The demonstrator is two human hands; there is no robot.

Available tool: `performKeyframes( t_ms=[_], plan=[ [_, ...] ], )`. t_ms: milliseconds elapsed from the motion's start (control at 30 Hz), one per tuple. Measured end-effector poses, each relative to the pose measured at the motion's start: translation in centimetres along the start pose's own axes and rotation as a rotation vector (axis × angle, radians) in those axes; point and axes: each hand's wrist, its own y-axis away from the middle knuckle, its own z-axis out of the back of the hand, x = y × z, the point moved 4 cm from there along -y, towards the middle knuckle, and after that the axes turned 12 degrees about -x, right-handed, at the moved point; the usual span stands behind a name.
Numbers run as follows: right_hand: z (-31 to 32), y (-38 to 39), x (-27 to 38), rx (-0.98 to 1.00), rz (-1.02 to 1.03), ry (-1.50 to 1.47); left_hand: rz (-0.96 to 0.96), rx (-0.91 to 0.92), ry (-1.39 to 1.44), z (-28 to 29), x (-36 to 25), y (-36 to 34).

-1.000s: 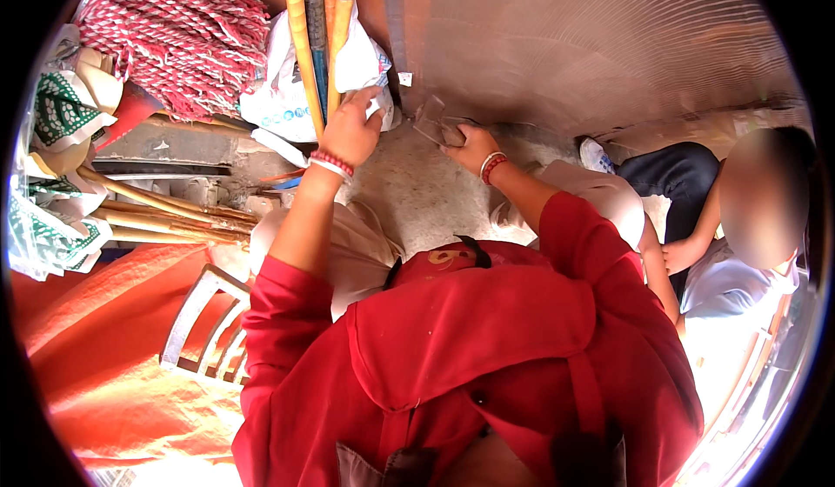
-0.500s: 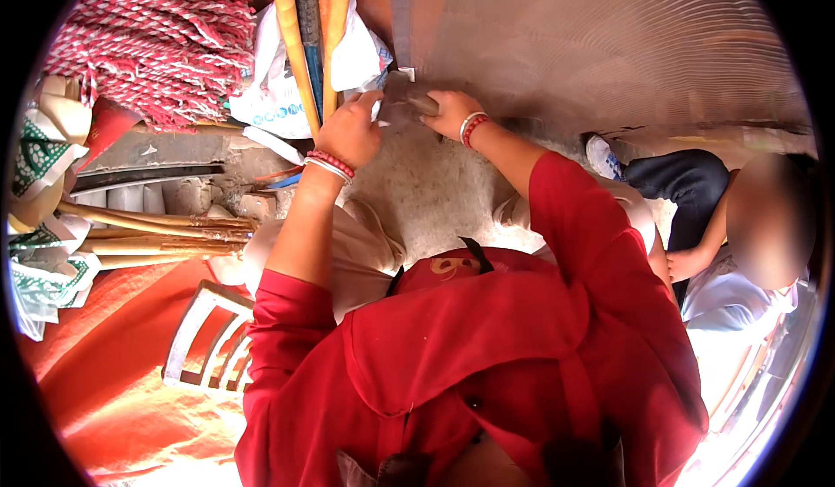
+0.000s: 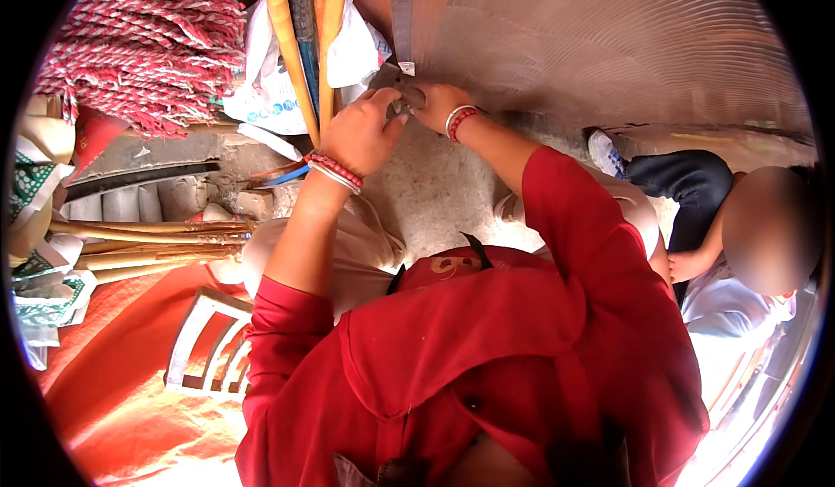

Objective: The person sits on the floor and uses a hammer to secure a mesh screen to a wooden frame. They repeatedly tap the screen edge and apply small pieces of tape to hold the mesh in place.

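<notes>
My left hand (image 3: 365, 130) has its fingers curled at a small dark grey-brown flat object (image 3: 391, 83), perhaps a metal tool; exactly what the fingertips grip is hard to make out. My right hand (image 3: 439, 104) is closed on the same object from the right. Both hands are close together, just right of a white plastic bag (image 3: 265, 87) holding bamboo poles (image 3: 287, 39) and a dark-blue handle (image 3: 303, 17), beside the foot of a brown panel (image 3: 565, 43).
Red-white rope bundles (image 3: 139, 52), bamboo sticks (image 3: 156, 235) with green-white cloths (image 3: 48, 287), and a long dark strip (image 3: 139, 174) lie left. A metal slatted piece (image 3: 183, 339) is on orange sheeting (image 3: 113, 348). Another person (image 3: 683, 191) sits close on my right.
My right hand has moved up and left with the flat object. My left hand has shifted rightward to meet it, so both hands are now together at that object.
</notes>
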Motion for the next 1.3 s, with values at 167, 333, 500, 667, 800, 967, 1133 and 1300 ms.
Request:
performKeyframes(
  t_ms=[167,333,500,667,800,967,1133,1300],
  plan=[
    [1.5,1.1,0.1,0.048,0.050,0.030,0.060,0.025,0.060,0.4,0.8,0.5],
    [2.0,1.8,-2.1,0.060,0.096,0.118,0.034,-0.109,0.222,2.1,-3.0,0.4],
    [0.8,0.4,-0.1,0.118,0.069,0.155,-0.072,-0.157,0.305,1.3,-2.9,0.2],
    [1.5,2.6,-0.2,0.076,0.121,0.099,0.011,-0.147,0.270,1.3,-1.6,0.6],
    [1.7,2.1,-2.3,0.024,0.102,0.086,-0.029,-0.147,0.348,1.3,-3.1,0.7],
    [-0.2,2.7,-4.2,0.184,0.088,0.241,-0.082,-0.097,0.303,0.6,-3.4,0.4],
    [3.3,3.2,-1.7,0.106,0.059,0.131,-0.068,-0.095,0.292,0.3,-3.0,1.1],
    [1.5,0.3,-3.1,0.097,0.128,0.228,-0.157,-0.084,0.301,-0.7,-3.9,0.9]
  ],
)
